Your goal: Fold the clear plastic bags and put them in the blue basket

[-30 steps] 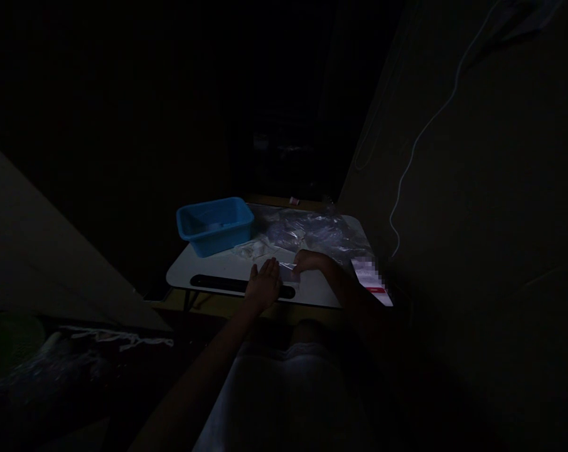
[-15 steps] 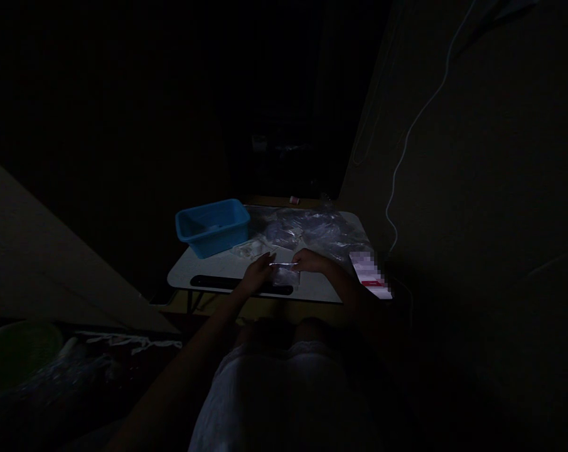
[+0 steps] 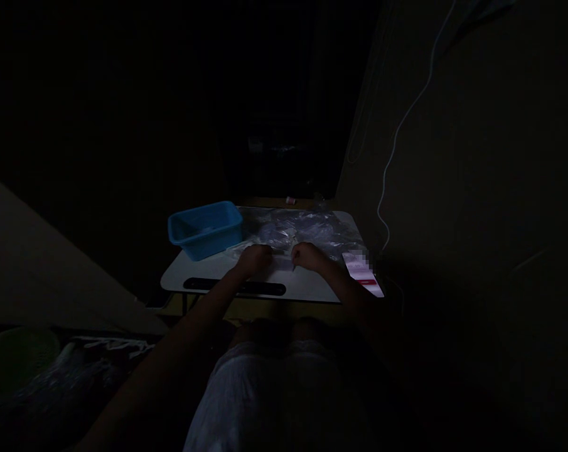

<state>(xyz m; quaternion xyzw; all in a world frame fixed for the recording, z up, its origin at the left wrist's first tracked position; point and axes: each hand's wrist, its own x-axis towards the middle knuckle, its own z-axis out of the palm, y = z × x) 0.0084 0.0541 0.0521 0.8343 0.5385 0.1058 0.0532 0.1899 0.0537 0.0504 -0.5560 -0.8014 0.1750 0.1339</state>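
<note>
A small, flat rectangular piece of clear, thin plastic (image 3: 282, 263) lies between the person's 2 hands, over the near middle of a white, round-cornered folding table (image 3: 314, 289). The left hand (image 3: 256, 260) is curled in at its left end, the fingers bent and gathered rather than spread; which fingertips press on it is too dark to tell. The right hand (image 3: 307, 256) pinches the right end between thumb and forefinger, with the other fingers folded in. Holding it by 2 opposite ends probably keeps the limp plastic flat and stretched. Whether it touches the tabletop cannot be told.

Beyond the hands, a loose, crinkled heap of clear plastic sheeting (image 3: 324, 227) covers the far right, likely within easy reach. At far left stands a blue, rectangular plastic basin (image 3: 206, 243), placed where it leaves the near side free for the hands. A long black inset strip (image 3: 265, 289) runs along the near edge.

At right, a bright, whitish-pink lit panel (image 3: 359, 269), perhaps a phone screen, carries 1 red bar; its upper right is pixelated and its writing cannot be read. No brand is legible anywhere.
</note>
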